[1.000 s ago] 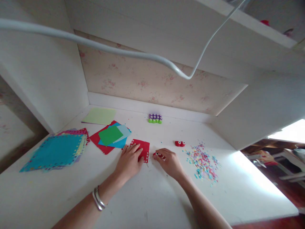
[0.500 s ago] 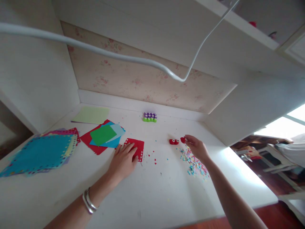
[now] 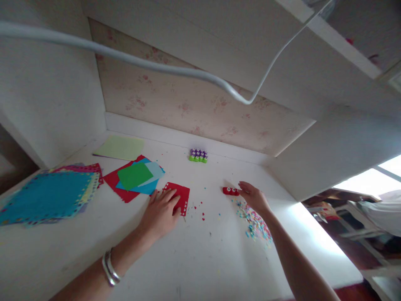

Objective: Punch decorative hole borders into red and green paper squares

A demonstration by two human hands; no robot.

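My L hand [image 3: 162, 213] lies flat on the red sheet [image 3: 181, 193] mid-desk [image 3: 200, 259], heart holes [image 3: 186, 205] done along its R edge, visible middle uncut, & my R hand [image 3: 254, 200], grip unclear, meets red eyed pieces [image 3: 229, 191] nearer desk's R edge.

The red sheet [image 3: 182, 193] looks matt paper, the bangles [image 3: 109, 267] glossy metal, the desk [image 3: 200, 259] smooth, shining toward its right edge.

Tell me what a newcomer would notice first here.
Likely the blue-topped paper stack at the left of the white desk. Then the left hand on a red sheet mid-desk, and the right hand at red, eyed pieces just beyond the bright confetti.
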